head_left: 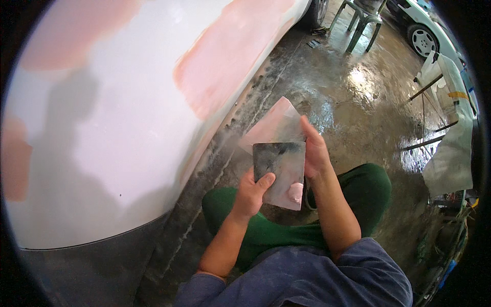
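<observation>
My left hand [250, 194] grips a dark grey, rectangular flat pad or sheet [276, 171], thumb across its face, which is smeared pale pink with a lump of pink stuff near the lower right corner. My right hand [316, 151] holds a thin pinkish sheet [273, 123] by its right side, tilted just behind and above the grey piece. Its fingers are mostly hidden behind the two pieces. Both are held over my lap, to the right of a white car panel [112, 128] that has several pink patches of filler or primer.
I sit low on a wet, stained concrete floor [353, 117], legs in green trousers. A plastic stool [360, 23] stands at the top, near small flat items [313, 43] and a tire [317, 10]. A white car [424, 30] is at upper right; a stand with draped pale sheeting [447, 163] lines the right edge.
</observation>
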Available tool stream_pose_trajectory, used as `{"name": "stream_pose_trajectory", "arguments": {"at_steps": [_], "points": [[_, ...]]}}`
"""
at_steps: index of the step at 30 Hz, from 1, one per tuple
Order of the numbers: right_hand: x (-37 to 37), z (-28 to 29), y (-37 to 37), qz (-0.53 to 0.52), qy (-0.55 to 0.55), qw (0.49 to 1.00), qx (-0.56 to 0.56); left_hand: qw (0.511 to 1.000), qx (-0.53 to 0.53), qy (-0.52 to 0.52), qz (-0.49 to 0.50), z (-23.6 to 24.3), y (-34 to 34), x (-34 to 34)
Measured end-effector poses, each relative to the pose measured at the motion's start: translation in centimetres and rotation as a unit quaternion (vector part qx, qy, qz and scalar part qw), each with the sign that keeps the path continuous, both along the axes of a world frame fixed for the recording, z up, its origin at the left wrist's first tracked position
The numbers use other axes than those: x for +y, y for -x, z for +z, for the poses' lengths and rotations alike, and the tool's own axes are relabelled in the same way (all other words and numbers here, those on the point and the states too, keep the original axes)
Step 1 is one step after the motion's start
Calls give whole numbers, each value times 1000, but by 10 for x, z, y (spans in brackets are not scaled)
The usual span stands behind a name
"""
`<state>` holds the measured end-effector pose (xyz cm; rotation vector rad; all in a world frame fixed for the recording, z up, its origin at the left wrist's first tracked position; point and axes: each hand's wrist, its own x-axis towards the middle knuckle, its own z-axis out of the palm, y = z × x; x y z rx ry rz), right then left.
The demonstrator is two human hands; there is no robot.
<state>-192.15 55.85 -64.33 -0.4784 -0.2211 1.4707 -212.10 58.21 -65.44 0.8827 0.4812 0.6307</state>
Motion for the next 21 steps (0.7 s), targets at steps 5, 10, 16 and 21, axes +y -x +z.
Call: {"name": "stream_pose_trajectory", "arguments": {"at_steps": [5, 10, 16, 21], "points": [[1, 2, -8, -129, 42, 991, -4, 991, 20, -20, 132, 18, 1, 0], [-27, 63, -7, -365, 9, 900, -237, 933, 23, -166, 318, 66, 27, 41], [-38, 85, 58, -292, -118, 410, -856, 880, 21, -301, 367, 107, 35, 44], [-31, 77, 68, -292, -119, 383, -868, 871, 49, -320, 370, 106, 37, 39]]}}
